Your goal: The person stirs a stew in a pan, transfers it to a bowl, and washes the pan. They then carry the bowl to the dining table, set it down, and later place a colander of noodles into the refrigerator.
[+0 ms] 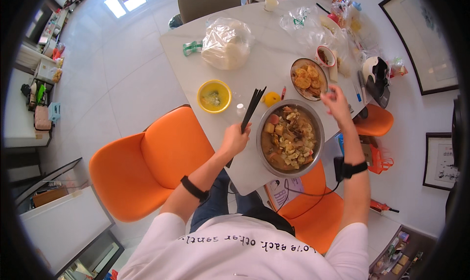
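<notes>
A bundle of black chopsticks (253,107) is gripped in my left hand (237,138), left of a large metal bowl (260,148) of stew with tofu and cabbage-like pieces. My right hand (336,103) holds nothing that I can make out; its fingers are partly bent at the right rim of a brown glass dish (308,78) with round fried slices. Whether they touch the rim I cannot tell. A yellow bowl (214,96) of soup stands at the left, with a small white cap (240,108) near it. A yellow round fruit or object (272,99) lies behind the metal bowl.
Plastic bags (227,43) lie at the back of the white table (264,59). A red-and-white cup (325,56), pens (358,92) and a black-and-white object (377,78) stand at the right. Orange chairs (176,144) flank the table corner. A cable (312,195) hangs from my right wrist strap.
</notes>
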`<state>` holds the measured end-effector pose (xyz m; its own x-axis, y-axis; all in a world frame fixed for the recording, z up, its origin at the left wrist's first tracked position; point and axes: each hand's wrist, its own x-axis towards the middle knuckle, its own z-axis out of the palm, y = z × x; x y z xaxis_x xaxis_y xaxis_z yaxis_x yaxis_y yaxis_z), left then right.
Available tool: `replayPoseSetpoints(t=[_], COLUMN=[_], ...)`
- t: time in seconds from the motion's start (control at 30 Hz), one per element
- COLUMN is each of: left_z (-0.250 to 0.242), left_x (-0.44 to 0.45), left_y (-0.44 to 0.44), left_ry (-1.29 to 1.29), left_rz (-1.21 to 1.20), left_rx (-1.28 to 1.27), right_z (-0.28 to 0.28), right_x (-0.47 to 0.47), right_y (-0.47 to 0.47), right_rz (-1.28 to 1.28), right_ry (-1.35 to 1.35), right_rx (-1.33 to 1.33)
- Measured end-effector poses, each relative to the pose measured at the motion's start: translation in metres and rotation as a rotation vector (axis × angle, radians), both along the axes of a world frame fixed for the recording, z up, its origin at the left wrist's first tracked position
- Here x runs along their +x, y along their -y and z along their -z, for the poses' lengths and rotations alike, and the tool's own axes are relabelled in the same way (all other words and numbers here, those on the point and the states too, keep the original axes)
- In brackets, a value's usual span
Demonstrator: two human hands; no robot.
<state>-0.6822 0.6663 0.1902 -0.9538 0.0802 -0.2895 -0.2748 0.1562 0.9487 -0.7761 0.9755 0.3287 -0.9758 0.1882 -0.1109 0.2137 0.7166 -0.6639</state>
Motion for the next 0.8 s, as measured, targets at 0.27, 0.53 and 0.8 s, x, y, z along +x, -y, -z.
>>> replayPoseSetpoints(t=[0.27, 0.53, 0.8], left_z=[0.012, 0.011, 0.013], left_x=[0.052, 0.094, 0.109], left_y=[0.043, 0.074, 0.076], left_ry=[0.139, 0.248, 0.227], left_rz=[0.008, -0.139, -0.218], left_rx=[0.177, 0.254, 0.216], right_z=[0.024, 0.118, 0.147], right_x=[-0.12, -0.224, -0.264], right_y=[0.171, 0.241, 0.239], right_rz=[-0.048, 0.185, -0.082], right_ry=[0.216, 0.107, -0.201], right_rx=[-0.496, -0.444, 0.188])
